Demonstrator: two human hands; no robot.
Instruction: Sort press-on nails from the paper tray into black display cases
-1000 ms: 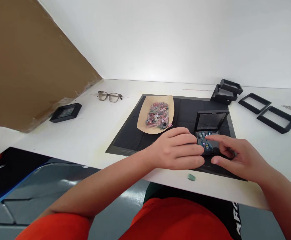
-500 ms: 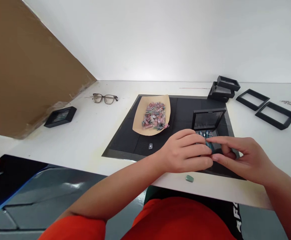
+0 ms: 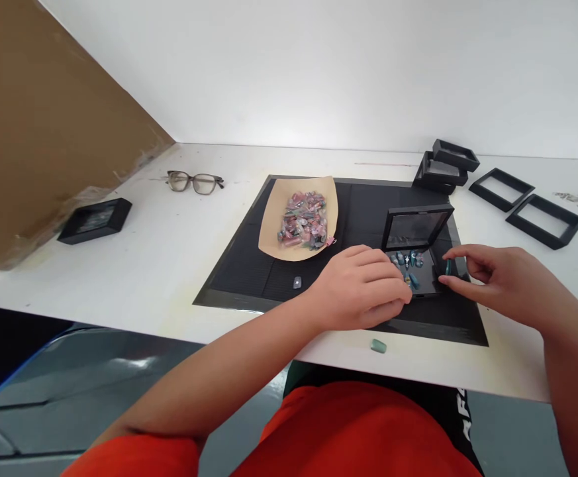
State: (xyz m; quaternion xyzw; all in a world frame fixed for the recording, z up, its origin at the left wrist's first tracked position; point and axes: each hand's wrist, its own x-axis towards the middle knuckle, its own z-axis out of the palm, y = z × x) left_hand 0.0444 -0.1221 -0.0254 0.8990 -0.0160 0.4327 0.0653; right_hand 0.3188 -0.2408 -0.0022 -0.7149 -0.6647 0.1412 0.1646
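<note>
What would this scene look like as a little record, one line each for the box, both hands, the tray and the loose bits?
Box: open black rectangular box, clear-windowed lid raised, small glossy blue-green pieces inside
Right hand: pinching a small glossy green piece by the box's right side
Left hand: at the box's near left corner; whether it holds anything is hidden
Tray: tan paper tray with a heap of small pink and green pieces
Loose bits: pale green piece near the table's front edge; small dark piece on the black mat
</note>
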